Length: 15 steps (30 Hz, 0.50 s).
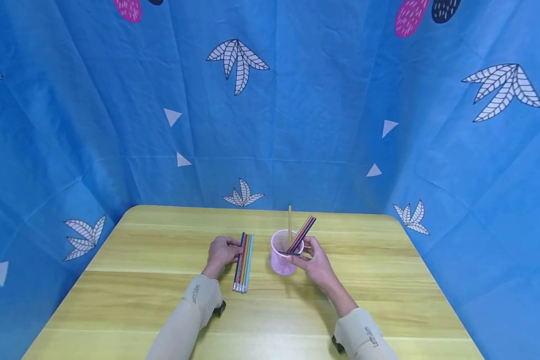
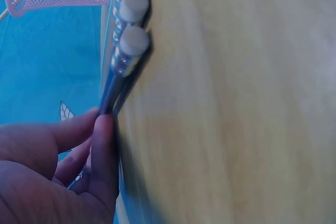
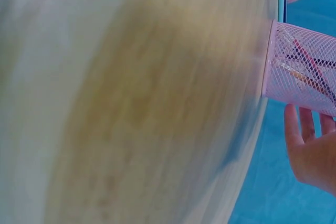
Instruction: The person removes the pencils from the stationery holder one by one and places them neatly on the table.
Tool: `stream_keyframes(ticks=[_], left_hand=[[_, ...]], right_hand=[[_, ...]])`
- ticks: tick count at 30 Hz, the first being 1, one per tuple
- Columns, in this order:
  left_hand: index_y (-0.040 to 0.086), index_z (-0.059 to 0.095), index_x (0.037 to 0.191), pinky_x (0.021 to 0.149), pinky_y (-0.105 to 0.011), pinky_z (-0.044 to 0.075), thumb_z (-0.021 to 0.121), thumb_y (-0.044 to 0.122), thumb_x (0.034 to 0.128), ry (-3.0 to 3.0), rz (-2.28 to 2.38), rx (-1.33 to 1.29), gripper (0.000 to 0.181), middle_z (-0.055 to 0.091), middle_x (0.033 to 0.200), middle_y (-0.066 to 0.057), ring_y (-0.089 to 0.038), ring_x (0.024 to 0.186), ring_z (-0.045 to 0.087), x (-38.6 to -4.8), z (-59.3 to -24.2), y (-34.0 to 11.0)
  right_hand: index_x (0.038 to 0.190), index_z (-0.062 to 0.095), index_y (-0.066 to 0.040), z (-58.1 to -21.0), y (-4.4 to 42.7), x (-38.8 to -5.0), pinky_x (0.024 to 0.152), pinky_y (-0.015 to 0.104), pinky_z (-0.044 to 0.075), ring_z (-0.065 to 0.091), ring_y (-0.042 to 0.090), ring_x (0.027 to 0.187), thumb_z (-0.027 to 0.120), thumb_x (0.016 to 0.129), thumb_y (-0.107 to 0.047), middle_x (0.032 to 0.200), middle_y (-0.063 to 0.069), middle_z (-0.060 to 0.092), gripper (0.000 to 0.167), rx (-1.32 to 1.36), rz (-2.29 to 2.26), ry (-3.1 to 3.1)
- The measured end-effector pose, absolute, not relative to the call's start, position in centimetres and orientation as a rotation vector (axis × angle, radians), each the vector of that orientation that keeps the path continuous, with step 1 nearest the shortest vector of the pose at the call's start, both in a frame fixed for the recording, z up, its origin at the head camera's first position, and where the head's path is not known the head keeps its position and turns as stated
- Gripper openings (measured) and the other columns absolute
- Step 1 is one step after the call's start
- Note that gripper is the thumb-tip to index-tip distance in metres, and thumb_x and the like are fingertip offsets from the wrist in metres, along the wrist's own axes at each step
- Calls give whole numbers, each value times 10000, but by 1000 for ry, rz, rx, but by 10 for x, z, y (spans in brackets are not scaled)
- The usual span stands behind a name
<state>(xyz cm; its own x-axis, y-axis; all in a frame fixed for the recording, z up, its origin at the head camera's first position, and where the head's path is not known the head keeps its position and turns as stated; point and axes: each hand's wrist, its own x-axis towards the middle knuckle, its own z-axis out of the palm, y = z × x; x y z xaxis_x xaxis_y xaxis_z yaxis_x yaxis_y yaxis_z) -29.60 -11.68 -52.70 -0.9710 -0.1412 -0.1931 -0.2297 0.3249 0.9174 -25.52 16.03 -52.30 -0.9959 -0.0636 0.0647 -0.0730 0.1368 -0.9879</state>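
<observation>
Several pencils [image 1: 244,272] lie side by side on the table, eraser ends toward the person. My left hand [image 1: 223,251] is at their left edge; in the left wrist view its thumb and fingers [image 2: 79,156] pinch a dark blue pencil [image 2: 113,90]. A pink mesh cup [image 1: 282,263] stands to the right, holding a gold pencil [image 1: 290,220] and a leaning bunch of pencils [image 1: 303,232]. My right hand [image 1: 317,262] grips the cup's right side, thumb at the front rim beside a thin dark thing [image 1: 289,253]. Fingers [image 3: 307,124] meet the mesh in the right wrist view.
The wooden table [image 1: 139,295] has rounded back corners. A blue patterned cloth [image 1: 315,125] hangs behind it and along both sides. Each forearm wears a pale sleeve with a dark item at the cuff.
</observation>
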Motion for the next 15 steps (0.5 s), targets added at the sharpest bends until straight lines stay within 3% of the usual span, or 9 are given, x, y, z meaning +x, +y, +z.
stream_keyframes(ticks=[15], left_hand=[[-13,736,1061,573,-230,597,778,59,900,2553,1693,-345,181,736,913,-123,-124,641,637,-295,-528,-116]], right_hand=[[1361,522,-14,-523,160,-255,1139,464,509,565,351,1307,821,850,-19,1350,210,596,592,150,2070,-2360]])
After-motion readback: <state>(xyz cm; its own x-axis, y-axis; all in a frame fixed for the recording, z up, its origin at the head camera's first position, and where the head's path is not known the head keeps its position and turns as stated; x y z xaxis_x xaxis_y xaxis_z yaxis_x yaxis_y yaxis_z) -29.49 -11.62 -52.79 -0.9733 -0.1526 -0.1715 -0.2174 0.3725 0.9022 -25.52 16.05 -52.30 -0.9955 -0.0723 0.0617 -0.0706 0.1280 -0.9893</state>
